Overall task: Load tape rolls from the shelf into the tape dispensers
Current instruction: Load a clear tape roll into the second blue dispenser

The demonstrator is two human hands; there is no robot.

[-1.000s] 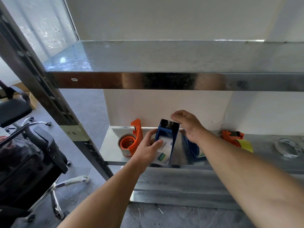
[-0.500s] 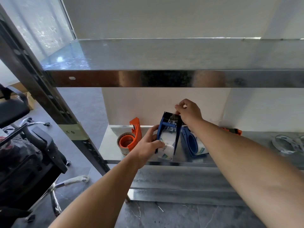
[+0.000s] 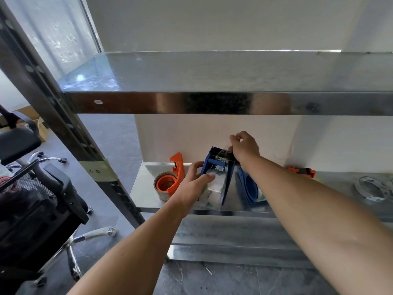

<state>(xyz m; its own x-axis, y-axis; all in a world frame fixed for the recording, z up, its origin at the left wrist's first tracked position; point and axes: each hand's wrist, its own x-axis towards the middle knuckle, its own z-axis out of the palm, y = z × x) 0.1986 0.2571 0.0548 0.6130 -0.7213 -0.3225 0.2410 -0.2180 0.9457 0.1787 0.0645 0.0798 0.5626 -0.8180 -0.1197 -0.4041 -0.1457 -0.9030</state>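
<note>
Blue plastic tape dispenser (image 3: 217, 167), holding a clear tape roll (image 3: 212, 191), stands on the galvanised steel shelf (image 3: 144, 188), gripped by the left hand (image 3: 191, 186). Right hand (image 3: 244, 147) fingers pinch the glossy tape end over the serrated cutter; next, likely press it down. Right of it: another blue dispenser (image 3: 248, 187).

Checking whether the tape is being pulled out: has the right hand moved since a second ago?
Yes. The right hand has risen from the lower shelf toward the upper shelf's edge, pinching clear tape at the blue dispenser's top.
</note>
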